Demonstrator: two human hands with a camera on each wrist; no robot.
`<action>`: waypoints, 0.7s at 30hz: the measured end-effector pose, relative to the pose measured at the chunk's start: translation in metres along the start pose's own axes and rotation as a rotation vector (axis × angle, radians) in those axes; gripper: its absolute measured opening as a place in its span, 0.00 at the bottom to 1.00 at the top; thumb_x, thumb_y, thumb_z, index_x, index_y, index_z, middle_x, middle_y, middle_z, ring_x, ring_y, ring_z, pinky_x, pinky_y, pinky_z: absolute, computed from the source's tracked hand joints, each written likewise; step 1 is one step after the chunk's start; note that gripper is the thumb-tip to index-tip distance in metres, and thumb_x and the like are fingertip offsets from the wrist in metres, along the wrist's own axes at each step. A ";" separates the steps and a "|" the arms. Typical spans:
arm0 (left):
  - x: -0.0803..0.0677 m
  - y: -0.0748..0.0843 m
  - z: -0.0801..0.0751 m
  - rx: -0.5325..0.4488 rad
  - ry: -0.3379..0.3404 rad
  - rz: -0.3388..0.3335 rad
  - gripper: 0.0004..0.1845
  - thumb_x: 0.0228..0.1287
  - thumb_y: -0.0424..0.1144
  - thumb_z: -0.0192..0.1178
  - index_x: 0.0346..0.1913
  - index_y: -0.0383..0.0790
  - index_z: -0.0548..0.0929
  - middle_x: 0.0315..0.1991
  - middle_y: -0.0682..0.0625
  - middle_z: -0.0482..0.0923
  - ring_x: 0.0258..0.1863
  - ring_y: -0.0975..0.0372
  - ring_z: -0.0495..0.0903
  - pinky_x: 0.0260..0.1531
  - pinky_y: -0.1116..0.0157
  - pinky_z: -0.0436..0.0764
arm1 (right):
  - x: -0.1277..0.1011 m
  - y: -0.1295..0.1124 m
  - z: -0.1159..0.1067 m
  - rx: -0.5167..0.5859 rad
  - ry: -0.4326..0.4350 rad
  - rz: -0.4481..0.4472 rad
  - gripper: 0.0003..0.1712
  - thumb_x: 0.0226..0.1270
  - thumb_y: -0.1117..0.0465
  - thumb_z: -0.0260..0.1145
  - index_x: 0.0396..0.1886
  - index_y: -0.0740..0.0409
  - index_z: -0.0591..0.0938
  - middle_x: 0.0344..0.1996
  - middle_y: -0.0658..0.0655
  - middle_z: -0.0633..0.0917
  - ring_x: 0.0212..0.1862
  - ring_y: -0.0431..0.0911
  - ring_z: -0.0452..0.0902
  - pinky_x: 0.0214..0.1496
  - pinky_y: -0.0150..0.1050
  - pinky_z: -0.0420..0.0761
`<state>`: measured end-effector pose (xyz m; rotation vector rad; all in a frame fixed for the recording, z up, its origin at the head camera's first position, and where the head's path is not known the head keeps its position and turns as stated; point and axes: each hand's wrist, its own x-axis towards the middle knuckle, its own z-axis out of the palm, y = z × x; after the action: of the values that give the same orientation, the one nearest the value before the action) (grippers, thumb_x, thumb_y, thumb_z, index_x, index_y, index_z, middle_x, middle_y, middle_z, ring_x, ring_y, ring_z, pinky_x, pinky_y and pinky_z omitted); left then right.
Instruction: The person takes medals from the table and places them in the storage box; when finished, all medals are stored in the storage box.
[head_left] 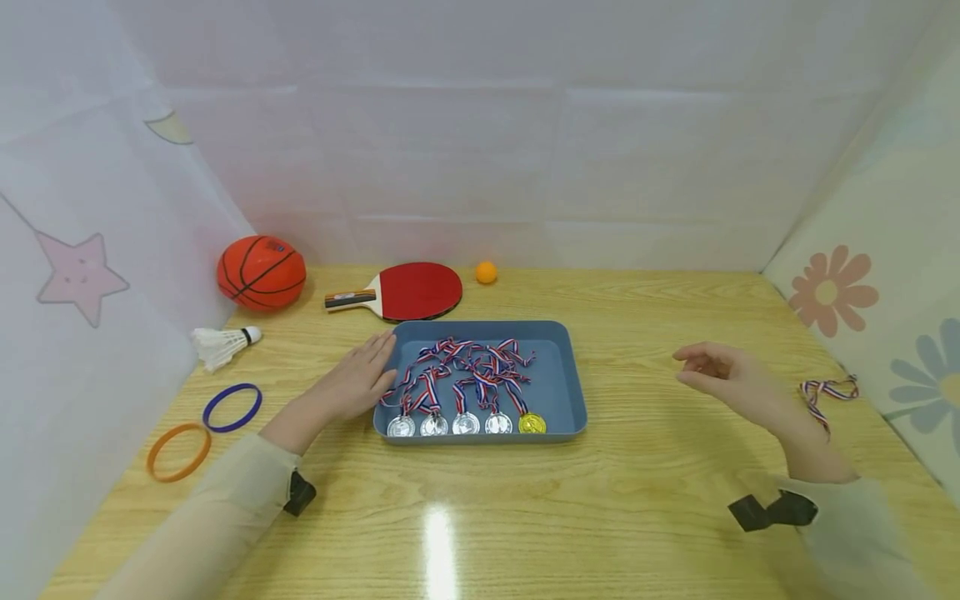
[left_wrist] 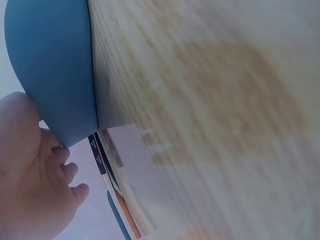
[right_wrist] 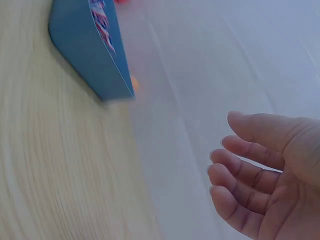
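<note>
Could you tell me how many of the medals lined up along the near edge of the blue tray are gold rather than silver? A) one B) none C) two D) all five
A: in the head view, the blue tray holds four silver medals in a row, and only the rightmost one, the gold medal, is yellow.

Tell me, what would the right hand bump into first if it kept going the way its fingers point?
Probably the blue tray. The right hand points left across bare table toward the tray's right wall, though it may be hovering higher.
</note>
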<state>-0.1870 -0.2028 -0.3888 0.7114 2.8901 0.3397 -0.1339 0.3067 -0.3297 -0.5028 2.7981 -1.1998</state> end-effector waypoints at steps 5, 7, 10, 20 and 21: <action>-0.001 0.000 0.001 -0.005 -0.001 -0.008 0.33 0.72 0.44 0.41 0.70 0.27 0.47 0.71 0.36 0.42 0.68 0.43 0.41 0.63 0.46 0.47 | -0.030 0.031 -0.032 -0.135 0.082 0.065 0.21 0.67 0.59 0.59 0.55 0.67 0.73 0.38 0.57 0.80 0.36 0.29 0.73 0.32 0.30 0.76; -0.001 -0.001 0.001 -0.007 -0.001 -0.011 0.33 0.72 0.44 0.42 0.70 0.27 0.47 0.71 0.36 0.42 0.68 0.43 0.41 0.63 0.46 0.47 | -0.043 0.046 -0.042 -0.172 0.100 0.092 0.22 0.66 0.59 0.60 0.54 0.68 0.73 0.38 0.58 0.79 0.34 0.28 0.73 0.29 0.32 0.76; -0.001 -0.001 0.002 -0.010 -0.002 -0.013 0.33 0.72 0.45 0.41 0.70 0.28 0.47 0.71 0.37 0.42 0.68 0.43 0.41 0.63 0.46 0.47 | -0.059 0.067 -0.055 -0.208 0.079 0.156 0.25 0.67 0.57 0.58 0.56 0.72 0.70 0.41 0.65 0.77 0.34 0.34 0.73 0.27 0.35 0.76; -0.001 0.000 0.002 -0.016 -0.002 -0.014 0.33 0.72 0.45 0.42 0.70 0.28 0.47 0.71 0.37 0.42 0.68 0.43 0.41 0.64 0.46 0.47 | -0.105 0.131 -0.067 -0.234 -0.120 0.403 0.26 0.67 0.52 0.57 0.43 0.76 0.70 0.30 0.59 0.77 0.28 0.45 0.71 0.23 0.39 0.75; -0.001 0.000 0.001 -0.017 -0.003 -0.015 0.33 0.72 0.45 0.42 0.70 0.28 0.46 0.71 0.37 0.42 0.68 0.43 0.41 0.64 0.46 0.47 | -0.108 0.135 -0.067 -0.235 -0.145 0.415 0.24 0.67 0.52 0.57 0.40 0.73 0.71 0.27 0.56 0.77 0.25 0.43 0.69 0.22 0.38 0.74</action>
<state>-0.1856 -0.2030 -0.3900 0.6865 2.8850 0.3606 -0.0805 0.4747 -0.3877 -0.0079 2.7388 -0.7281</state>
